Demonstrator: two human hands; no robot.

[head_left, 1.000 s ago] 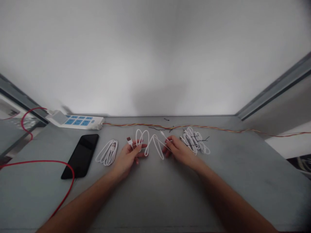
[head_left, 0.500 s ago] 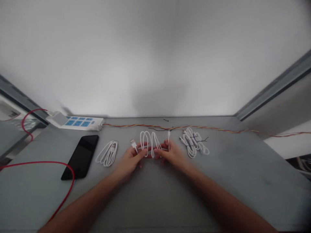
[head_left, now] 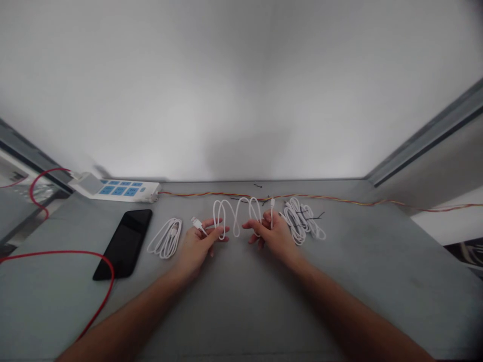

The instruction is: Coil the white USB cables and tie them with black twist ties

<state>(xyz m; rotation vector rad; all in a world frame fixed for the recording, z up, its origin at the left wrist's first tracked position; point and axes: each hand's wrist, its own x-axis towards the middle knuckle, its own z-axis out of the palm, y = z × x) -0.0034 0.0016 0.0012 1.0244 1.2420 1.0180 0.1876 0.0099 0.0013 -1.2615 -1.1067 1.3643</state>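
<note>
A loosely looped white cable stretches between my two hands above the grey table. My left hand pinches its left loops between thumb and fingers, and a USB plug sticks up beside the index finger. My right hand is closed around the loops at the other end, where the small connector points upward. Left of my left hand lies a coiled white cable. Beyond my right hand, close to its fingers, rest more white cables bound with dark ties.
A black phone lies at the left, with a red cable curving past it on the table. Behind are a white power strip holding a plugged-in adapter and a twisted red-yellow wire along the wall.
My hands have moved apart, the left one leftward and the right one rightward. The cable's loops between them are spread wider.
</note>
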